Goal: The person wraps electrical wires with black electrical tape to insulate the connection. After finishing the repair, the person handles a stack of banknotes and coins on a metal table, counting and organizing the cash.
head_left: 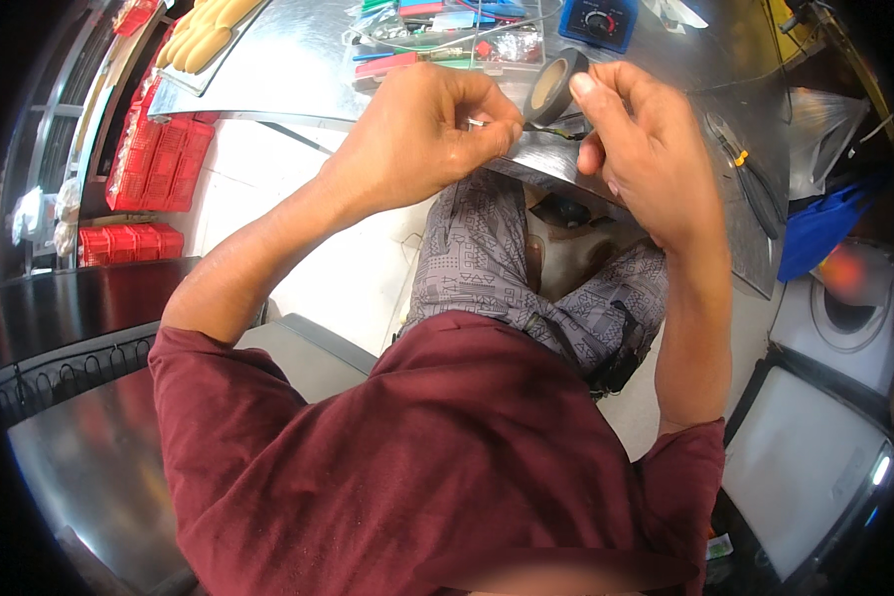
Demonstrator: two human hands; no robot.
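1. Head view: the left hand (447,129) pinches a thin, dark, yellow-flecked wire (556,131) above the grey metal desk's (268,70) near edge.
2. Right hand (636,129) curls beside it; whether its fingers grip, I cannot tell.
3. Steady, taut holding should help.

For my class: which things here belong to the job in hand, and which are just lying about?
In the job, apparently:
dark wire, pinched by the left hand, beside the right hand
black tape roll, possibly

Apparently just lying about:
pliers
blue box with a dial
red crates
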